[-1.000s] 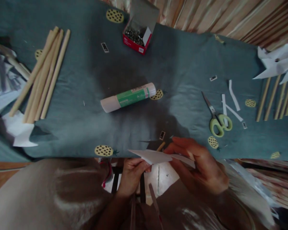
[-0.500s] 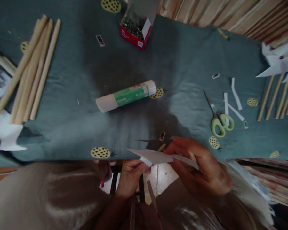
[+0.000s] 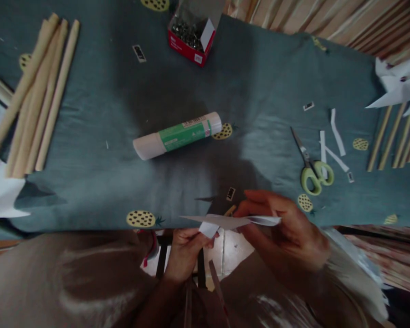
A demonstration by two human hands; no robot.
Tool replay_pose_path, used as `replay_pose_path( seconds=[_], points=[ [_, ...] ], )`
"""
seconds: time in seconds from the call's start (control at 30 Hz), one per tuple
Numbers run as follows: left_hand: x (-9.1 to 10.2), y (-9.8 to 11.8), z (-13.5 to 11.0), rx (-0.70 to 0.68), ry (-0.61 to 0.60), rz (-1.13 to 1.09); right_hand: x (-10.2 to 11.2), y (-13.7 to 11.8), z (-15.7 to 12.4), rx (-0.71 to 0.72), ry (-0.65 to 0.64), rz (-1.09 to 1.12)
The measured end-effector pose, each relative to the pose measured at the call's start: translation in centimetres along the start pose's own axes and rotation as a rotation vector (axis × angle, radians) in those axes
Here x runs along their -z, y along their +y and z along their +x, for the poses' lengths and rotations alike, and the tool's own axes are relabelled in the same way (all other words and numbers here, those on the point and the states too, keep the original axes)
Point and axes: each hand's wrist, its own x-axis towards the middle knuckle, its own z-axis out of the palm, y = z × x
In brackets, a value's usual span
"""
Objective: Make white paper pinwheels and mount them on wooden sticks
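A white paper pinwheel [image 3: 230,222] is held almost edge-on at the near edge of the table, its pointed blades stretching left and right. My left hand [image 3: 186,255] is closed on its underside, with fingers partly hidden by the paper. My right hand [image 3: 287,232] grips the right blade between thumb and fingers. Beside my right fingertips shows a short tan stick end [image 3: 230,211]; the rest of it is hidden. Just beyond, a small black-and-white label [image 3: 230,194] lies on the cloth.
A green-and-white glue stick [image 3: 179,135] lies mid-table. Behind it stands a red box [image 3: 187,48] of small metal pieces. Green-handled scissors [image 3: 310,171] and paper strips [image 3: 337,132] lie right. Rolled tan sticks [image 3: 41,95] are at left, finished pinwheels [image 3: 401,82] at far right.
The pinwheel has tilted flatter, and its right blade has risen slightly with my right hand. My left hand stays almost in place. The view has shifted a little.
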Motion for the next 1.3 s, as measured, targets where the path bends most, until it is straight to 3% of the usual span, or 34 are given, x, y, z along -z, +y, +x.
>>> replay_pose_path(
  seconds=[0.17,0.4,0.7,0.97,1.3],
  points=[
    [-0.3,0.6,0.0,-0.019,-0.021,0.006,0.0,-0.4,1.1,-0.172,-0.033,0.103],
    [-1.5,1.9,-0.7,0.054,-0.025,-0.144,-0.3,0.4,3.5,-0.245,-0.163,0.372],
    [-3.0,3.4,-1.6,0.036,0.026,-0.259,-0.2,0.7,6.1,-0.225,-0.318,0.258],
    [-3.4,3.5,-1.7,-0.030,0.011,-0.276,-0.4,0.9,7.6,-0.188,-0.299,0.054],
    [-3.9,3.3,-1.5,-0.085,0.045,-0.284,-0.9,1.3,7.8,-0.228,-0.303,0.306]
  ],
)
